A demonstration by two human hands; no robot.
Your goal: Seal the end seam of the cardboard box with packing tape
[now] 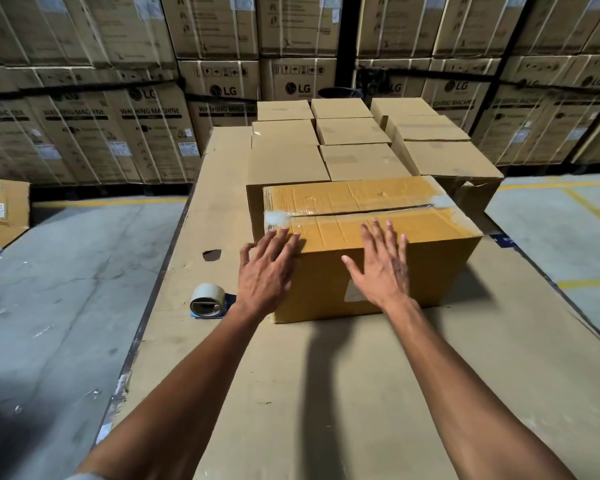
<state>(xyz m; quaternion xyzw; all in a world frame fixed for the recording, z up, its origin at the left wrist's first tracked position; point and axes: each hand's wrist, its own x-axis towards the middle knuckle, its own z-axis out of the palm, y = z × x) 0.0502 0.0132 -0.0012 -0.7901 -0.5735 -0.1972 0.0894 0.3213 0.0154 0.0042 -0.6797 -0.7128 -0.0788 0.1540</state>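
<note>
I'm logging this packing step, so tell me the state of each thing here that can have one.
Cardboard box: flaps closed, tape along the top seam.
Tape roll: lying on the table, not held.
Left hand: open, flat on the box's near left corner.
Right hand: open, fingers spread on the box's top edge.

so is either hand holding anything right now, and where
Nothing is gripped: left hand and right hand lie open on the cardboard box, at its near top edge.

Plain closed cartons (355, 131) stand in rows on the far part of a cardboard-covered table (326, 393). Behind them rise stacked washing-machine cartons (146, 126) bound with straps. A concrete floor (66, 271) with yellow lines surrounds the table.
</note>
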